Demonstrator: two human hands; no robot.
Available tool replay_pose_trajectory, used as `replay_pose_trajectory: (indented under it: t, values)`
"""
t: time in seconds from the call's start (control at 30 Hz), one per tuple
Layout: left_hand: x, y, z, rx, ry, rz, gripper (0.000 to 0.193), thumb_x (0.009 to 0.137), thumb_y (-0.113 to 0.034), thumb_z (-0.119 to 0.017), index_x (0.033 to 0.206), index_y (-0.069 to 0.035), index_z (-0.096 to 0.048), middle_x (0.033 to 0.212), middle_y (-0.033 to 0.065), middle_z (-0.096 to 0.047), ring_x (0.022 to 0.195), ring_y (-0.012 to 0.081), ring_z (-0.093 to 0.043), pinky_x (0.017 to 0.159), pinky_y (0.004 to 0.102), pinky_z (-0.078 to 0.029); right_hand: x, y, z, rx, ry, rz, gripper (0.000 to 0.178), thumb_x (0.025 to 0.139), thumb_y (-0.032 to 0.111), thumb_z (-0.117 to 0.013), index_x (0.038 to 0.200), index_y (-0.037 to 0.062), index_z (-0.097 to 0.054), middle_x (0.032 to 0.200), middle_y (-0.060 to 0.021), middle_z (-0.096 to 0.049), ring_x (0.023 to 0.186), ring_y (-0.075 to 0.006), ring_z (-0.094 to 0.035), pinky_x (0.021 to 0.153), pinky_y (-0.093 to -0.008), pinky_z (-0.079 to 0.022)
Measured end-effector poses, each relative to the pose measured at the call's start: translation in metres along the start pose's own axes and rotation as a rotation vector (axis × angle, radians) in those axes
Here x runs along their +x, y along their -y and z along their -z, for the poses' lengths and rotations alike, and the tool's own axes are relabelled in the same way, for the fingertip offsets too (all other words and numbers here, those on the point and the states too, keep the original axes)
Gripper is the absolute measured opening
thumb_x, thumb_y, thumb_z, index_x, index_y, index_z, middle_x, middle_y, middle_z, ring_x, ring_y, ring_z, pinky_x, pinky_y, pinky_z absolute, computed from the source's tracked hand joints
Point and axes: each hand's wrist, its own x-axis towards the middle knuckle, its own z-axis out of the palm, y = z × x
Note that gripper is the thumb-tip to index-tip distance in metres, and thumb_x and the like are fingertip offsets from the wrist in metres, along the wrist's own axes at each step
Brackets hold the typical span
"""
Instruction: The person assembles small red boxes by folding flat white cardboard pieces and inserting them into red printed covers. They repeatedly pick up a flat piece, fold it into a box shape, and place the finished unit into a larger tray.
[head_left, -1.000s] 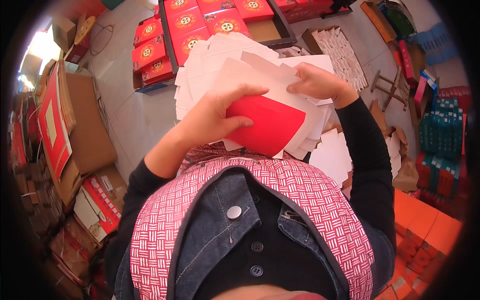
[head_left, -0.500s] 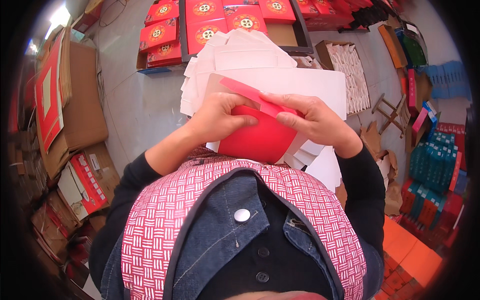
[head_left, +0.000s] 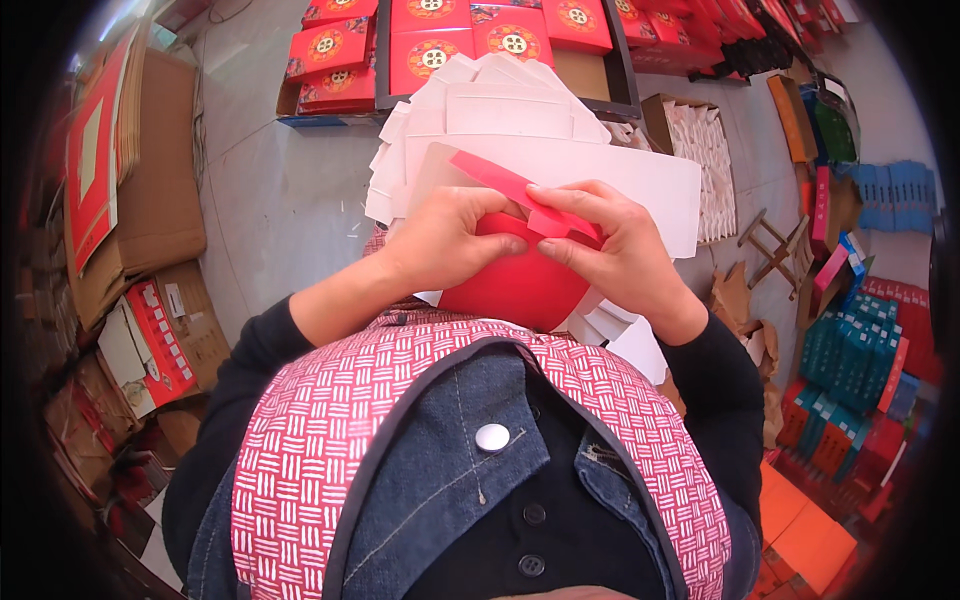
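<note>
Both hands grip the red card blank (head_left: pixel 515 285) at chest height, above the white blank stack (head_left: pixel 500 120). My left hand (head_left: pixel 445 240) pinches its edge; right hand (head_left: pixel 610 250) fingers (head_left: pixel 560 205) press the red flap (head_left: pixel 510 185). Folding step, I judge; next needs a firm crease.

A red apron (head_left: pixel 330 440) printed with a small white basket-weave pattern is worn over the chest, its neckline edged with a narrow dark binding. Beneath it a blue denim shirt (head_left: pixel 450 500) with pale topstitching is seen, fastened by one round silver snap (head_left: pixel 492 437). A black inner garment (head_left: pixel 560 540) with small dark buttons is shown under the open denim. Both arms are covered by black long sleeves (head_left: pixel 240 370), pushed up from the left wrist; the left hand (head_left: pixel 445 235) and right hand (head_left: pixel 610 245) are left bare.
</note>
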Motion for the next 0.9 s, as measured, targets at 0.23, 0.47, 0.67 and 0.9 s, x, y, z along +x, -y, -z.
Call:
replay_pose_trajectory:
  t: [0.23,0.47,0.67,0.9]
  values:
    - [-0.003,-0.001,0.000,-0.019,-0.001,-0.056,0.027,0.080,-0.010,-0.071,0.106,-0.001,-0.067,0.095,0.0150,-0.070,0.089,0.0209,-0.067,0.081,0.0320,-0.052,-0.003,-0.003,0.012,0.133,0.069,-0.003,0.044,0.084,0.003,-0.065,0.128,0.0060,-0.059,0.112,-0.0100,-0.061,0.104,-0.0163,-0.057,0.090,-0.0276,-0.045]
    - [-0.009,0.001,0.000,-0.057,0.017,-0.047,0.025,0.081,-0.009,-0.070,0.105,-0.002,-0.066,0.098,0.0140,-0.069,0.090,0.0198,-0.066,0.081,0.0307,-0.052,-0.005,-0.007,0.009,0.117,0.086,0.013,0.039,0.091,0.003,-0.055,0.130,0.0050,-0.057,0.115,-0.0115,-0.060,0.105,-0.0193,-0.056,0.091,-0.0285,-0.043]
    - [-0.015,0.003,-0.004,-0.018,-0.103,-0.092,0.034,0.079,-0.011,-0.073,0.108,0.002,-0.060,0.097,0.0156,-0.068,0.091,0.0201,-0.066,0.081,0.0304,-0.052,-0.007,0.001,0.007,0.015,0.092,0.041,0.037,0.092,0.003,-0.051,0.129,0.0046,-0.056,0.116,-0.0135,-0.059,0.106,-0.0220,-0.057,0.091,-0.0291,-0.044]
    - [-0.025,0.015,-0.010,-0.405,-0.088,0.042,0.033,0.082,-0.012,-0.073,0.107,0.004,-0.059,0.096,0.0116,-0.068,0.091,0.0160,-0.065,0.077,0.0273,-0.054,-0.009,0.001,0.001,0.016,0.040,0.031,0.038,0.092,0.002,-0.051,0.129,0.0042,-0.057,0.115,-0.0139,-0.059,0.105,-0.0236,-0.057,0.090,-0.0302,-0.044]
